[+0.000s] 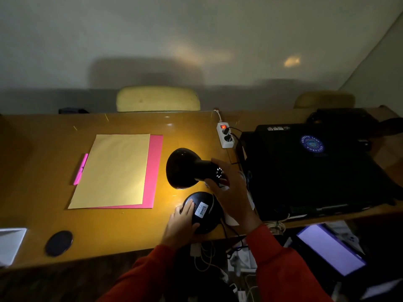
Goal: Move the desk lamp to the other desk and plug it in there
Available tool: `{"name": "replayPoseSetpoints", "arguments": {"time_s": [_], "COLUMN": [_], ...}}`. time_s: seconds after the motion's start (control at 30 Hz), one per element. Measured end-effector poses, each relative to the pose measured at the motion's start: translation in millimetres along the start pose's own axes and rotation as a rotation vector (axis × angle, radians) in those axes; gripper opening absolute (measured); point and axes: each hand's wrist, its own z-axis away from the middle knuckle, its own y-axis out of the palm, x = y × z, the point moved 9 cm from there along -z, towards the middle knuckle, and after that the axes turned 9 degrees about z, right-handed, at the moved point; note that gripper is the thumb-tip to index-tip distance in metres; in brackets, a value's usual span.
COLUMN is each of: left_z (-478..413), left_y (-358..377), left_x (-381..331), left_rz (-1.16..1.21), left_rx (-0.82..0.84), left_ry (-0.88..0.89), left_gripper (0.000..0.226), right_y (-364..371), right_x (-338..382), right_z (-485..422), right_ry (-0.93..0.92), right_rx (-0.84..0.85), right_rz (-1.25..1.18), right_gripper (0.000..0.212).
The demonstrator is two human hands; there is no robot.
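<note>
— Two hands on it, one low and one high. My left hand (183, 221) is nearest me, fingers spread and pressed over the round black base (204, 212) of the desk lamp, thumb hooked on its near edge. I judge that is to keep the base from sliding while I turn the top.

— And the other hand?

— My right hand (231, 192) is curled round the neck just behind the shade (183, 168), fingers closed on it beside the ring of vent holes. Holding there lets me aim the head without touching the hot part, I think.

— Where does the lamp stand?

— On the wooden desk (43, 214), close to its near right edge, just left of the black laptop (305, 166). It is lit; a warm pool falls on the wood under the shade.

— Which way does it point?

— The shade's long axis runs roughly left to right, mouth opening left and downward, toward the yellow sheet (113, 171) lying on the pink one (156, 166). The neck end is toward the laptop.

— Is it plugged in?

— Its black cord (226, 232) trails off the near edge. Farther back, the white power strip (225, 135) shows a red switch glowing and dark plugs seated; which plug is the lamp's I cannot tell. Beyond that, a pale chair back (158, 98).
</note>
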Motion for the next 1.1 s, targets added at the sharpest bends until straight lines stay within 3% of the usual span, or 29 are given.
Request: {"name": "replayPoseSetpoints", "arguments": {"time_s": [0.3,0.63,0.77,0.8,0.87,0.97,1.1], "left_z": [17,23,24,25,23,16,24], "left_y": [-15,-19,-13,-13,-10,1,-18], "left_x": [-23,-38,-36,-30,-29,-38,-35], "left_rz": [-0.150,-0.362,-0.299,-0.273,-0.137,-0.246,-0.171], "left_rx": [-0.146,-0.097,-0.043,-0.060,-0.139,-0.094,-0.081], "left_ry": [0.020,-0.044,-0.137,-0.191,-0.130,-0.041,-0.148], "left_gripper": [0.076,0.081,0.078,0.070,0.044,0.060,0.066], "right_y": [-3,5,4,4,5,7,5], "right_x": [4,-2,-3,-3,-1,-3,4], "right_z": [-1,-3,-2,-3,-2,-3,-6], "right_ry": [-0.069,-0.060,-0.075,-0.079,-0.088,-0.042,-0.062], "right_rx": [0.010,0.059,0.068,0.073,0.083,0.100,0.170], "right_rz": [-0.012,-0.079,-0.081,-0.081,-0.062,-0.062,-0.068], "right_gripper": [0.048,0.047,0.048,0.047,0.047,0.047,0.049]}}
